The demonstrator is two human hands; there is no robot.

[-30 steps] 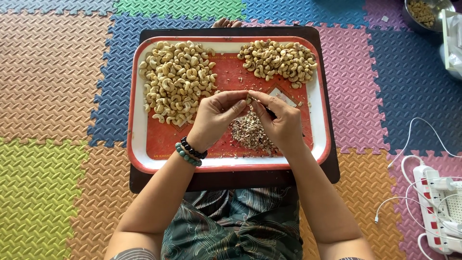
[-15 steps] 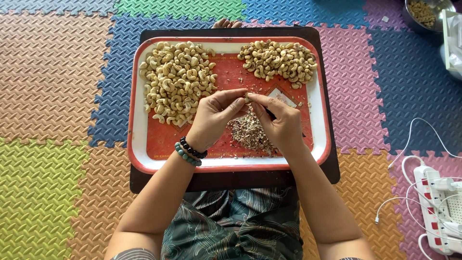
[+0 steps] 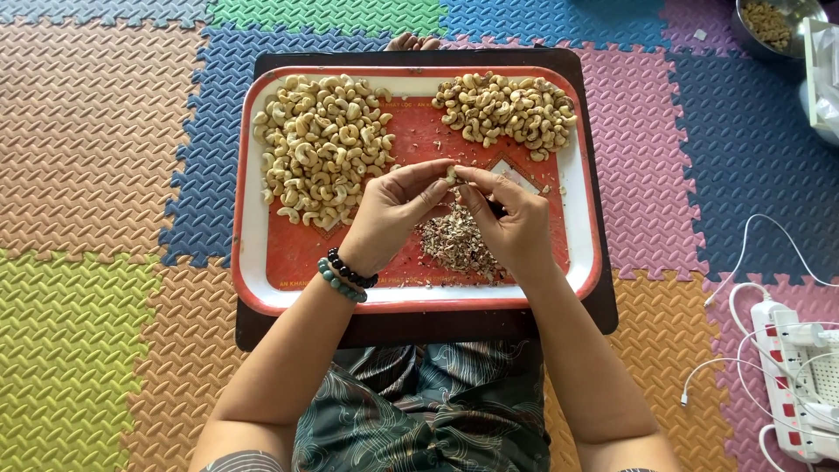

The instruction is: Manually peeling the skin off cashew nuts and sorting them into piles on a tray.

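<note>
The floor is covered with interlocking foam mats, textured and laid as a patchwork of brown, blue, green, pink, purple and yellow-green squares. A white power strip with plugged-in white cables is seen at the lower right edge. A metal bowl is placed at the upper right corner, just beside a white plastic bag. The scene is evenly lit by soft daylight.

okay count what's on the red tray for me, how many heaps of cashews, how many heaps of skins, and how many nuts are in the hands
Cashew heaps on the tray: 2, a pale one and a browner one
Heaps of peeled skins: 1
Nuts held between the left hand and right hand: 1
Total: 4
</note>
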